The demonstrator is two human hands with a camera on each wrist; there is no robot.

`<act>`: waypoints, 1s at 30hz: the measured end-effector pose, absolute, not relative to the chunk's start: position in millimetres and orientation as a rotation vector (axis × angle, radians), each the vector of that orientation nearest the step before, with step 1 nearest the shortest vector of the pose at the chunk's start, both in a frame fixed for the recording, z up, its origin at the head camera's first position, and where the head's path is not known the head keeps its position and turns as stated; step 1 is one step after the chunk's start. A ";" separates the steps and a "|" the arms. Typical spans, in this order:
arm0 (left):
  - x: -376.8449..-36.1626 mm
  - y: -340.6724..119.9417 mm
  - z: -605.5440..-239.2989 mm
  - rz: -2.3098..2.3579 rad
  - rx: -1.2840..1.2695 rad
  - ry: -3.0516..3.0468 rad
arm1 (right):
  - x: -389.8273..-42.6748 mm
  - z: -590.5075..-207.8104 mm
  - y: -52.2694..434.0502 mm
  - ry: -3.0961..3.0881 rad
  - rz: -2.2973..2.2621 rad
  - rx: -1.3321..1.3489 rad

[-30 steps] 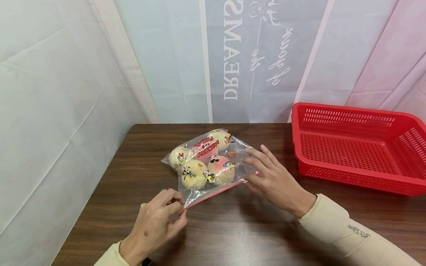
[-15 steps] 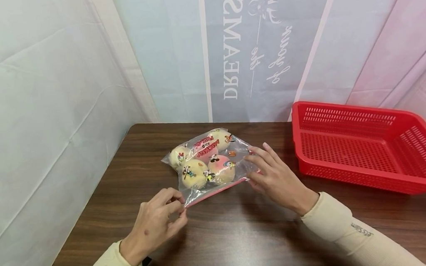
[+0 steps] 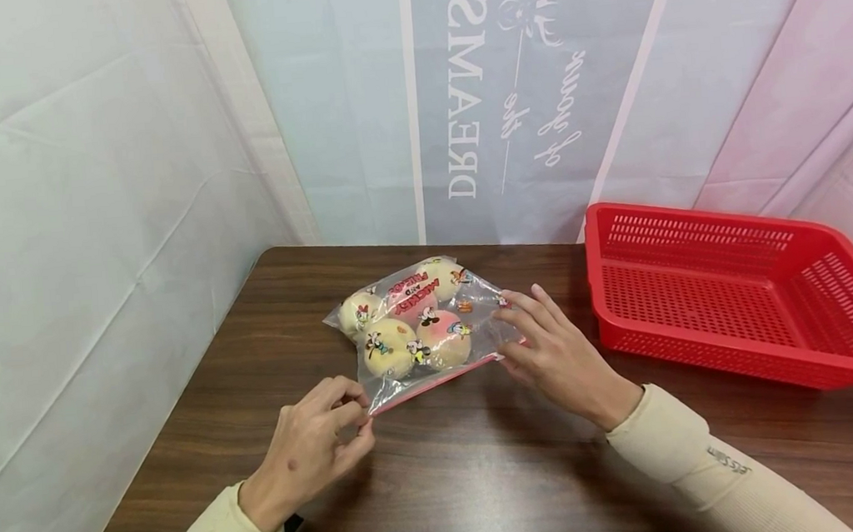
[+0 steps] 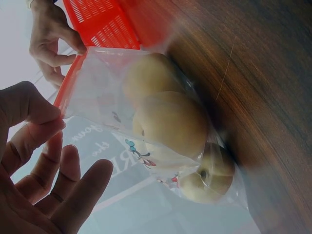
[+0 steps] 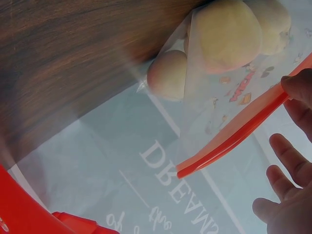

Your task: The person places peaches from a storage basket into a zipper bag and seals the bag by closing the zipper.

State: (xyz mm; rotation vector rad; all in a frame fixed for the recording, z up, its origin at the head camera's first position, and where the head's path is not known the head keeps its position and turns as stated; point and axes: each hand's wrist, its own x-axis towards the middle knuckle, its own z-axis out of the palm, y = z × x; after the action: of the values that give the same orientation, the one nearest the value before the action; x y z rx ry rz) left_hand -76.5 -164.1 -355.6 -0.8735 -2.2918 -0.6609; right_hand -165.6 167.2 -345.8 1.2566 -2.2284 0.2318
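A clear zip bag (image 3: pixel 483 335) with printed cartoon figures lies on the table, several pale yellow and pink peaches (image 3: pixel 389 348) inside it. Along its near edge runs a red zip strip (image 3: pixel 436 381). My left hand (image 3: pixel 307 449) pinches the strip's left end between thumb and index finger; the other fingers are spread in the left wrist view. Toward the right end, my right hand (image 3: pixel 558 360) pinches the same strip (image 5: pixel 239 129) with thumb and index finger, its other fingers held apart from it. The strip is lifted, and the peaches (image 4: pixel 170 124) rest at the far side.
To the right stands a red perforated plastic basket (image 3: pixel 699 286) near the back of the brown wooden table (image 3: pixel 443 482). Pale cloth hangs behind the table (image 3: pixel 355 121) and along the left side (image 3: pixel 94 242). The cloth behind bears printed lettering.
My right hand has shifted slightly to the right along the red strip, toward the bag's corner. My left hand and the peaches stay where they were.
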 end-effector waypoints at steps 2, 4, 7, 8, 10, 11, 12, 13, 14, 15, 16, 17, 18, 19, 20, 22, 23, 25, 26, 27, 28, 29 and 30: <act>-76.4 -164.3 -355.6 -0.663 -0.872 -2.290 | -165.6 -345.5 167.8 -2.232 0.233 1.254; -76.3 -164.4 -355.5 -0.665 -0.870 -2.289 | -165.7 -345.2 168.3 -2.235 0.234 1.250; -76.3 -164.3 -355.5 -0.667 -0.870 -2.285 | -166.1 -345.4 169.0 -2.235 0.236 1.247; -76.4 -164.3 -355.5 -0.667 -0.870 -2.284 | -166.1 -345.3 169.3 -2.237 0.237 1.246; -76.4 -164.3 -355.6 -0.666 -0.871 -2.284 | -166.2 -345.3 169.8 -2.236 0.238 1.245; -76.3 -164.3 -355.6 -0.668 -0.871 -2.284 | -166.3 -345.3 170.1 -2.235 0.237 1.244; -76.3 -164.3 -355.7 -0.669 -0.871 -2.284 | -166.3 -345.3 170.4 -2.235 0.237 1.244; -76.2 -164.4 -355.8 -0.670 -0.871 -2.285 | -166.3 -345.2 170.7 -2.234 0.238 1.244; -76.1 -164.4 -355.8 -0.670 -0.870 -2.285 | -166.3 -345.2 170.8 -2.233 0.238 1.243; -76.0 -164.4 -355.9 -0.669 -0.871 -2.284 | -166.4 -345.3 171.0 -2.232 0.238 1.243; -76.0 -164.4 -356.0 -0.669 -0.870 -2.282 | -166.4 -345.2 171.1 -2.231 0.241 1.243; -75.9 -164.4 -356.1 -0.669 -0.870 -2.281 | -166.5 -345.3 171.2 -2.232 0.243 1.242; -75.9 -164.4 -356.2 -0.669 -0.869 -2.279 | -166.4 -345.3 171.3 -2.235 0.244 1.241; -75.9 -164.4 -356.3 -0.669 -0.869 -2.278 | -166.5 -345.4 171.4 -2.236 0.244 1.239; -75.9 -164.4 -356.3 -0.669 -0.868 -2.277 | -166.6 -345.5 171.5 -2.238 0.245 1.238; -75.7 -164.3 -356.3 -0.669 -0.866 -2.276 | -166.6 -345.3 171.8 -2.242 0.246 1.234; -75.6 -164.2 -356.3 -0.670 -0.865 -2.277 | -166.7 -345.3 172.0 -2.244 0.246 1.233; -75.5 -164.1 -356.2 -0.670 -0.863 -2.276 | -166.9 -345.1 172.5 -2.244 0.245 1.231; -75.5 -164.0 -356.1 -0.671 -0.862 -2.276 | -166.9 -345.0 172.7 -2.245 0.245 1.230; -75.5 -164.0 -356.1 -0.671 -0.862 -2.275 | -167.0 -344.8 173.1 -2.246 0.243 1.228; -75.4 -163.9 -356.0 -0.670 -0.861 -2.274 | -166.9 -344.6 173.4 -2.247 0.242 1.228; -75.4 -163.8 -356.0 -0.672 -0.861 -2.274 | -167.2 -344.6 173.7 -2.246 0.240 1.228; -75.4 -163.6 -356.0 -0.671 -0.861 -2.274 | -167.4 -344.4 174.0 -2.246 0.240 1.227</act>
State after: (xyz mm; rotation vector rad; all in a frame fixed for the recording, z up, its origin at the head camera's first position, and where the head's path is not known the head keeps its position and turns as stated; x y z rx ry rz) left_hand -75.4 -163.6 -356.0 -0.8612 -2.2737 -0.6713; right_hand -167.4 174.0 -344.4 1.2269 -2.2456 0.2400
